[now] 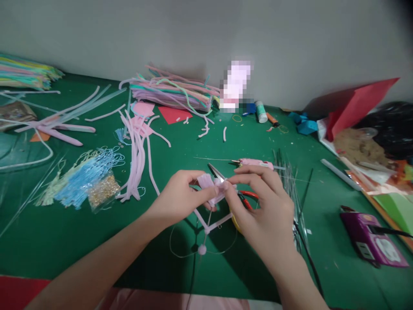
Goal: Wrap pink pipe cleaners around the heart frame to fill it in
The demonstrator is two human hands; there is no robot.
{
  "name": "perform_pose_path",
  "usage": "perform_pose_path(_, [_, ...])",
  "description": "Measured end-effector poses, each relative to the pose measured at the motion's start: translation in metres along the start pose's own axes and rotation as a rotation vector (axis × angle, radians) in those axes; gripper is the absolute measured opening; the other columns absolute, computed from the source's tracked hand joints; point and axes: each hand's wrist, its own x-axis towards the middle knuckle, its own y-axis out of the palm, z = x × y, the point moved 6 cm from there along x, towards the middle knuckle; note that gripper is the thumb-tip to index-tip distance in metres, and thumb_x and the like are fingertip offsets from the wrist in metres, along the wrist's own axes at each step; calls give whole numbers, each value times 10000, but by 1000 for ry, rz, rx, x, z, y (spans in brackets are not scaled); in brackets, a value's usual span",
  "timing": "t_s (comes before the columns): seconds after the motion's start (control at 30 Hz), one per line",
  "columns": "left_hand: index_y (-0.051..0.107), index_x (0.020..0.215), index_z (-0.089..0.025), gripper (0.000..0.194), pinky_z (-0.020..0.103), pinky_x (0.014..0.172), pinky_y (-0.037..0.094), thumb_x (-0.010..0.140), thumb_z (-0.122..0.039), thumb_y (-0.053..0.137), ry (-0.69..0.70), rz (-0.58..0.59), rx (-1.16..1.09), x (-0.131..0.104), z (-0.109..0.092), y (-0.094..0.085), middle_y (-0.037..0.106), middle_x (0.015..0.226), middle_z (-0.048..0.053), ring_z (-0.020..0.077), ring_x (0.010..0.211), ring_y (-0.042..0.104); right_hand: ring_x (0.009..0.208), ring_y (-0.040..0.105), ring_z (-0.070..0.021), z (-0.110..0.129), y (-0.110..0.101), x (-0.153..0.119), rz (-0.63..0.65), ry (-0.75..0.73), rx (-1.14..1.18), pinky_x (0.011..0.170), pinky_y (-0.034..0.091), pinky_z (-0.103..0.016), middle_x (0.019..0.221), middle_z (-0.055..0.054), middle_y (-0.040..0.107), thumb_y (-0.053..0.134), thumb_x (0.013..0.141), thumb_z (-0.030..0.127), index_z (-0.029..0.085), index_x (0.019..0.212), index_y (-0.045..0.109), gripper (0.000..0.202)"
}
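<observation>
Between my two hands is a small craft piece (pixel 205 182) made of pale pink-lilac pipe cleaner. My left hand (pixel 183 193) pinches it from the left, and the fingertips of my right hand (pixel 263 202) press on its right side. Below hangs a V-shaped pipe cleaner frame (pixel 207 229) on a thin wire, with a fuzzy lilac ball (pixel 201 249) under it and wire loops to the sides. Behind my hands lie pliers with red handles (pixel 248 199) and a pink glue gun (pixel 255 163), both partly covered.
Bundles of pastel pipe cleaners (pixel 174 94) lie along the wall. At left are blue tassels (pixel 80 176) and a bag of gold beads (pixel 103 190). Thin wires (pixel 292 185) lie right of my hands, near a purple box with a cord (pixel 372 237). Folded red paper (pixel 358 107) stands behind.
</observation>
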Motion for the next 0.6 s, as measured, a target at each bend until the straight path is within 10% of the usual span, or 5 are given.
perform_pose_path(0.6, [665, 764, -126, 213, 233, 628, 552, 756, -334, 712, 10, -10, -114, -2, -2, 1, 645, 680, 3, 137, 625, 646, 953, 598, -246, -14, 7, -15, 32, 328, 81, 804, 499, -442, 973, -104, 627, 571, 821, 235, 189, 810, 629, 74])
